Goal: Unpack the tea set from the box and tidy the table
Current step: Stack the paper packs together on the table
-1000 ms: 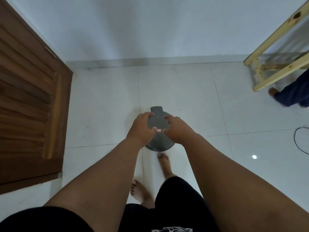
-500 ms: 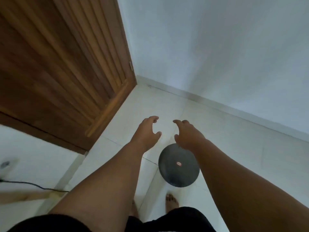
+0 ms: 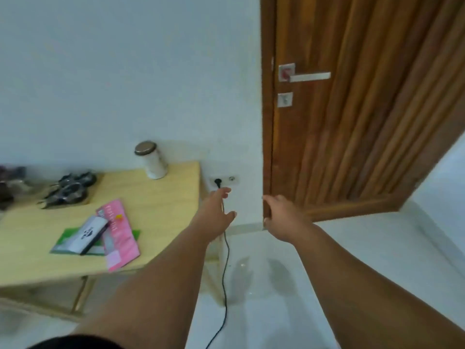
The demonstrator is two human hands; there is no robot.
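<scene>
Both my hands are raised in front of me with nothing in them. My left hand [image 3: 216,210] has its fingers spread, just past the right edge of the wooden table [image 3: 156,205]. My right hand [image 3: 281,217] is open too, near the foot of the door frame. On the table lie pink, white and green packets [image 3: 113,238], a white jar with a metal lid [image 3: 152,159] at the back, and dark glassy tea ware [image 3: 68,190] at the far left, blurred. No box is in view.
A brown wooden door [image 3: 352,109] with a metal handle [image 3: 304,75] stands to the right. A wall socket [image 3: 224,180] holds a plug, and its black cable [image 3: 225,285] hangs down to the white tiled floor beside the table leg.
I let go of the round grey object on the floor and turned left. The view swung from the floor up to the table, wall and door; both hands came up open.
</scene>
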